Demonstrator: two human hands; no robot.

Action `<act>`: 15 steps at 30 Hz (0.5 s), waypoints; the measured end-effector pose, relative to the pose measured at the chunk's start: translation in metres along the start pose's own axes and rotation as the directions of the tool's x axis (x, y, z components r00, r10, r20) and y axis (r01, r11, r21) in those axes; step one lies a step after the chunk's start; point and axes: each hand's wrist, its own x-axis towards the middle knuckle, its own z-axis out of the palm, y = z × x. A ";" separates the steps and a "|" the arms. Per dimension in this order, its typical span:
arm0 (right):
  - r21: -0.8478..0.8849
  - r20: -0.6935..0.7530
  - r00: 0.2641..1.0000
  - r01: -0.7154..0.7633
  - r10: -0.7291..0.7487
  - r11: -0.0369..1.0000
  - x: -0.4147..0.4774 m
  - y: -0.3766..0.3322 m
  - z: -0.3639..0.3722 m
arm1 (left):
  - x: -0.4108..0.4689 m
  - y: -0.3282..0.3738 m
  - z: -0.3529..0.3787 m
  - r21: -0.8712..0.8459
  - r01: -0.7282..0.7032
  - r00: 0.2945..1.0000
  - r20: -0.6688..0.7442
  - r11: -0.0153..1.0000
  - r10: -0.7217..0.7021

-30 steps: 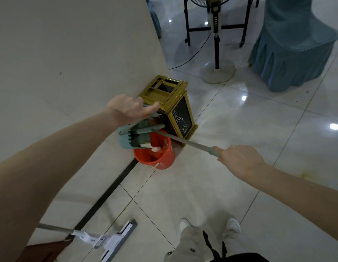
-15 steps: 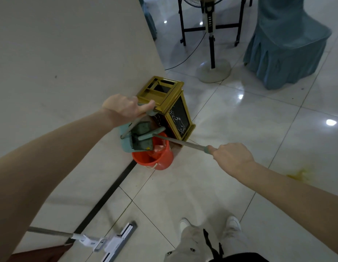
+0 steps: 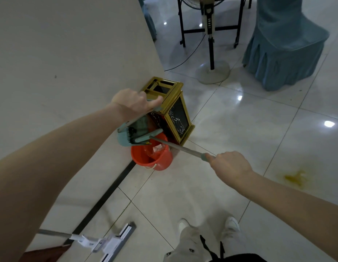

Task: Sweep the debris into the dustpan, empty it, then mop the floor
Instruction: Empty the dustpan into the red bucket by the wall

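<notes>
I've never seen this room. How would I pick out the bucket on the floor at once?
Follow the big pale wall to its corner, where a gold-framed black bin stands. The bucket sits on the tiles just in front of that bin, below the teal dustpan that the left hand holds. It is the only round, bright orange, open-topped thing there.

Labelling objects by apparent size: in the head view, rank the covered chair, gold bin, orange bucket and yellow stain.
Largest first:
covered chair
gold bin
orange bucket
yellow stain
The dustpan hides part of bin and bucket; the bin looks bigger.
</notes>
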 end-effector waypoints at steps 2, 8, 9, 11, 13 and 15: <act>-0.022 0.027 1.000 0.008 -0.007 1.000 -0.002 0.003 0.000 | -0.002 0.000 0.003 -0.019 -0.022 1.000 -0.002 1.000 0.022; -0.077 0.036 0.999 -0.011 0.014 0.997 -0.006 0.026 0.005 | -0.026 -0.030 0.012 -0.136 0.084 0.996 -0.027 0.987 -0.088; -0.073 0.036 0.999 -0.018 0.020 0.997 -0.007 0.029 0.007 | -0.034 -0.033 0.015 -0.134 0.087 0.995 -0.031 0.987 -0.092; -0.050 0.032 0.999 -0.026 0.027 0.998 -0.007 0.033 0.007 | -0.052 -0.037 0.022 -0.121 0.093 0.995 -0.010 0.988 -0.095; 0.000 0.027 0.999 -0.029 0.029 1.000 -0.009 0.035 0.005 | -0.070 -0.037 0.029 -0.122 0.119 0.993 0.008 0.985 -0.119; 0.067 0.013 1.000 -0.029 0.029 0.997 -0.010 0.038 -0.002 | -0.087 -0.037 0.035 -0.108 0.143 0.990 0.021 0.984 -0.142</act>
